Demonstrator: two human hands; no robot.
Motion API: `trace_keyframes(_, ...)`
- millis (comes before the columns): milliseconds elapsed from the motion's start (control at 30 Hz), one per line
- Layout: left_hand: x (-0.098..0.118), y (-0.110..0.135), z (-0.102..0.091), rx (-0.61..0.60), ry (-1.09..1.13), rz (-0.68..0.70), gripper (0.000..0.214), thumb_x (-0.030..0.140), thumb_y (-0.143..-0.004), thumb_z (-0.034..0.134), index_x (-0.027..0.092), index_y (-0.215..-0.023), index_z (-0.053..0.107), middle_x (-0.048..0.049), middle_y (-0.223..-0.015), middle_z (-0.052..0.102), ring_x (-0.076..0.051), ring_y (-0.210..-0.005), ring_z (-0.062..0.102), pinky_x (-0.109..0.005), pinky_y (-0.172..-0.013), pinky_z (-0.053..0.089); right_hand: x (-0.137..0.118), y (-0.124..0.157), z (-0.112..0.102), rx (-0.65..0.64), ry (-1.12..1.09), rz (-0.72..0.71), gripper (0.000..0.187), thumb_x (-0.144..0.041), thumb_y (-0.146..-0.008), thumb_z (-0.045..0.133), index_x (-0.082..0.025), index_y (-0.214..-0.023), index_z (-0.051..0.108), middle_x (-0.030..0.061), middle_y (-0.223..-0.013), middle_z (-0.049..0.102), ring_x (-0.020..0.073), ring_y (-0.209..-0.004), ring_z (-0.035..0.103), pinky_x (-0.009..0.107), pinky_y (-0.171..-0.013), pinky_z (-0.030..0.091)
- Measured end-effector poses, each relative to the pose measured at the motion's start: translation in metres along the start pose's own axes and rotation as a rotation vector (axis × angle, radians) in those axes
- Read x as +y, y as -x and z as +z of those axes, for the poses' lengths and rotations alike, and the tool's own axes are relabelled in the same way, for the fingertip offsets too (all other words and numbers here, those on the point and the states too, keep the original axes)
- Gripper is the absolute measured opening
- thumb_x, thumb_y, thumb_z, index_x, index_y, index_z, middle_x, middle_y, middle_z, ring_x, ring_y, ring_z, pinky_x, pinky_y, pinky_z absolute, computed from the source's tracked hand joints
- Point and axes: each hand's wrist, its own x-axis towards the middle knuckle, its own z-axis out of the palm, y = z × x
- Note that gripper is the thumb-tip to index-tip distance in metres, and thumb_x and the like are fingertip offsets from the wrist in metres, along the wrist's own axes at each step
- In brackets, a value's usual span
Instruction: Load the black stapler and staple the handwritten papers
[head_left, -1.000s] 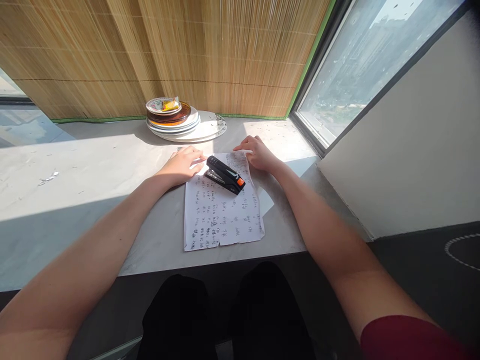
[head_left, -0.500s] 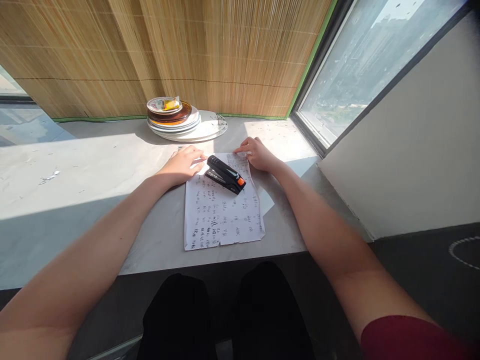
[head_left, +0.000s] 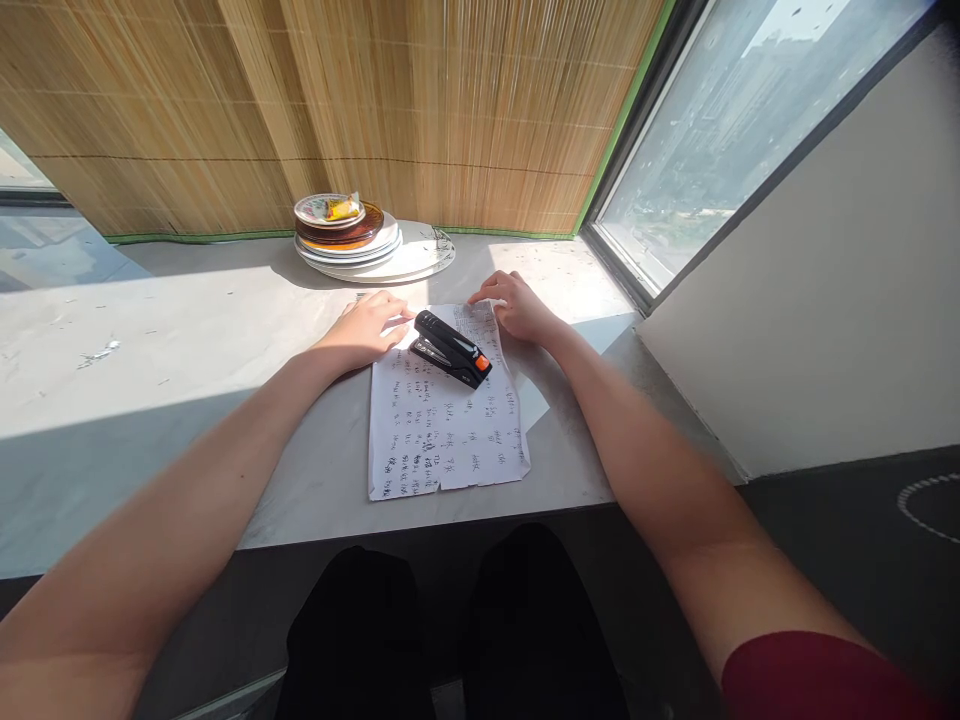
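Observation:
A sheet of paper (head_left: 420, 440) covered with handwriting lies near the front edge of the counter. On its upper half rests a black stapler (head_left: 452, 350) with an orange button, set diagonally. My left hand (head_left: 371, 328) lies at the paper's top left corner, fingers stretched and thumb apart, its fingertips close to the stapler's upper end. At the top right corner is my right hand (head_left: 517, 305), index finger extended along the top edge and the other fingers bent. Neither hand touches the stapler. Whether the right thumb is under the paper is hard to see.
A stack of plates (head_left: 349, 255) with a small yellow packet (head_left: 343, 208) on top stands at the back of the counter (head_left: 187, 350). Behind it hangs a bamboo blind (head_left: 450, 120). A window (head_left: 690, 180) and white wall (head_left: 825, 300) border the right side.
My right hand has shifted very slightly up, and the paper's top right edge seems a touch higher. My left hand and the stapler have stayed in place.

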Motion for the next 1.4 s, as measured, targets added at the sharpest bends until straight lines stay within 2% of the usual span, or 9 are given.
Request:
trace_keyframes(133, 0.002, 0.0, -0.001, -0.001, 0.027, 0.003, 0.042, 0.045, -0.101, 0.045, 0.031, -0.132, 0.069, -0.0111, -0.141, 0.06, -0.037, -0.135, 0.051, -0.058, -0.114, 0.042, 0.0, 0.001, -0.001, 0.019, -0.051, 0.013, 0.037, -0.009, -0.089, 0.054, -0.027, -0.111, 0.078, 0.0069, -0.12, 0.071, 0.0286, -0.111, 0.057, 0.047, -0.099, 0.051)
trace_keyframes(233, 0.002, 0.0, -0.002, 0.003, 0.032, 0.015, 0.043, 0.045, -0.101, 0.045, 0.03, -0.132, 0.07, -0.0121, -0.139, 0.06, -0.037, -0.134, 0.052, -0.059, -0.113, 0.042, 0.002, 0.0, -0.001, 0.017, -0.067, 0.037, 0.037, -0.011, -0.089, 0.058, -0.026, -0.117, 0.077, 0.0072, -0.116, 0.076, 0.0284, -0.107, 0.061, 0.048, -0.098, 0.052)
trace_keyframes(433, -0.002, 0.0, 0.0, -0.002, 0.03, 0.015, 0.043, 0.048, -0.101, 0.044, 0.034, -0.133, 0.069, -0.0095, -0.14, 0.06, -0.036, -0.134, 0.052, -0.057, -0.114, 0.043, 0.003, -0.001, -0.001, 0.002, -0.074, 0.08, 0.031, -0.016, -0.088, 0.065, -0.021, -0.115, 0.079, 0.0111, -0.109, 0.072, 0.0271, -0.098, 0.064, 0.05, -0.097, 0.053)
trace_keyframes(600, 0.001, 0.001, 0.0, -0.005, 0.01, -0.013, 0.042, 0.046, -0.101, 0.044, 0.033, -0.133, 0.068, -0.0085, -0.141, 0.06, -0.032, -0.134, 0.052, -0.053, -0.116, 0.041, -0.001, 0.001, -0.001, 0.033, -0.303, 0.093, 0.031, -0.022, -0.085, 0.072, -0.025, -0.116, 0.077, 0.007, -0.104, 0.068, 0.024, -0.096, 0.064, 0.047, -0.095, 0.055)
trace_keyframes(767, 0.002, 0.0, -0.001, -0.015, -0.005, -0.023, 0.041, 0.047, -0.101, 0.044, 0.033, -0.131, 0.067, -0.0077, -0.142, 0.059, -0.03, -0.134, 0.051, -0.049, -0.116, 0.04, -0.003, 0.003, 0.0, 0.051, -0.483, 0.178, 0.043, -0.027, -0.076, 0.082, -0.025, -0.119, 0.076, 0.0088, -0.119, 0.066, 0.0218, -0.092, 0.064, 0.043, -0.085, 0.058)
trace_keyframes(900, 0.002, 0.0, -0.002, -0.018, -0.007, -0.023, 0.039, 0.046, -0.102, 0.044, 0.032, -0.13, 0.066, -0.0077, -0.143, 0.059, -0.029, -0.134, 0.05, -0.049, -0.116, 0.04, -0.003, 0.003, 0.001, 0.065, -0.573, 0.262, 0.045, -0.028, -0.07, 0.085, -0.021, -0.113, 0.076, 0.0102, -0.116, 0.07, 0.0235, -0.095, 0.065, 0.045, -0.089, 0.059)
trace_keyframes(1033, 0.002, 0.001, -0.002, -0.005, 0.015, 0.005, 0.04, 0.047, -0.103, 0.044, 0.029, -0.13, 0.066, -0.0103, -0.143, 0.059, -0.031, -0.133, 0.051, -0.051, -0.115, 0.041, -0.004, 0.002, 0.001, 0.071, -0.664, 0.246, 0.042, -0.028, -0.068, 0.085, -0.022, -0.109, 0.075, 0.0091, -0.109, 0.074, 0.0267, -0.105, 0.067, 0.046, -0.093, 0.059)
trace_keyframes(1233, 0.002, 0.001, -0.002, -0.003, 0.01, 0.0, 0.039, 0.045, -0.102, 0.044, 0.029, -0.129, 0.067, -0.0099, -0.142, 0.059, -0.031, -0.133, 0.051, -0.052, -0.115, 0.04, -0.006, 0.002, -0.001, 0.086, -0.655, 0.362, 0.024, -0.022, -0.063, 0.086, -0.02, -0.086, 0.078, 0.0062, -0.083, 0.071, 0.0271, -0.094, 0.068, 0.046, -0.086, 0.058)
trace_keyframes(1400, 0.003, 0.002, -0.003, -0.009, 0.018, 0.006, 0.039, 0.044, -0.103, 0.045, 0.026, -0.129, 0.068, -0.0122, -0.14, 0.059, -0.033, -0.131, 0.052, -0.053, -0.113, 0.041, -0.013, 0.002, -0.004, 0.154, -0.757, 0.265, 0.034, -0.025, -0.059, 0.09, -0.021, -0.091, 0.078, 0.0057, -0.089, 0.074, 0.0261, -0.097, 0.069, 0.046, -0.09, 0.059)
